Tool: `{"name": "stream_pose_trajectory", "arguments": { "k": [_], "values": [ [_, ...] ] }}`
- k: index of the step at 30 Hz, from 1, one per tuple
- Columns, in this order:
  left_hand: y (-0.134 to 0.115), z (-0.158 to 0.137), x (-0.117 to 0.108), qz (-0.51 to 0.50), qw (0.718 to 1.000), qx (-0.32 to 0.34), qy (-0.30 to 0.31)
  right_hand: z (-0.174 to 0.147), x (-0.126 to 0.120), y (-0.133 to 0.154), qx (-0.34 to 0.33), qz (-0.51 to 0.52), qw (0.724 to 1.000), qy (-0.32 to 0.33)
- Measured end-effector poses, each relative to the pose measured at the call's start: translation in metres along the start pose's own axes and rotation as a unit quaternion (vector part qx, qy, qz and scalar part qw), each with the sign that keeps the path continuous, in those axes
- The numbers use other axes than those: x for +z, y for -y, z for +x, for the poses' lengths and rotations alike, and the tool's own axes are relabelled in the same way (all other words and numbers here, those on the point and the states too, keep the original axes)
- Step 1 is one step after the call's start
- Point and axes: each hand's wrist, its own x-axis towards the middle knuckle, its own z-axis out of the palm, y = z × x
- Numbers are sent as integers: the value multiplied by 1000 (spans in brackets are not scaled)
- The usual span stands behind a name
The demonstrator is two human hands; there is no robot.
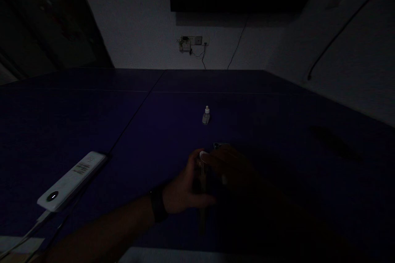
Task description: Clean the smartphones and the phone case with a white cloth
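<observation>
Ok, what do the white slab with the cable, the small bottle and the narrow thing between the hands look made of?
White slab: probably smooth plastic, by its even face and rounded corners. Small bottle: clear glass or plastic, as the body looks see-through. Narrow thing: too dark to tell.

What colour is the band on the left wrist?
The band looks black; it shows, dimly, in the head view.
</observation>
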Motion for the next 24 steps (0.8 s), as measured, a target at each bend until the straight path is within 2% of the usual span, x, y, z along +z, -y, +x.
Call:
{"name": "stream_pose_trajectory", "arguments": {
  "k": [3, 7, 9, 14, 16, 20, 24],
  "values": [
    [0, 2, -5, 36, 999, 14, 7, 4, 8, -8, 22, 26, 999, -7],
    [-2, 3, -10, 148, 988, 2, -51, 1, 21, -15, 81, 79, 994, -10],
    [-2, 4, -10, 169, 984, 6, -60, -2, 26, -17, 92, 101, 991, -8],
    [5, 5, -5, 23, 1000, 6, 9, -16, 29, -17, 77, 103, 992, -15],
    [7, 4, -4, -8, 1000, -14, 15, -23, 25, -13, 60, 101, 993, 2],
    [10, 0, -4, 28, 999, -39, -20, -28, 20, -7, 31, 120, 991, 45],
    [11, 0, -3, 29, 999, -25, -29, -21, 25, -13, 56, 87, 995, 17]
  ]
}}
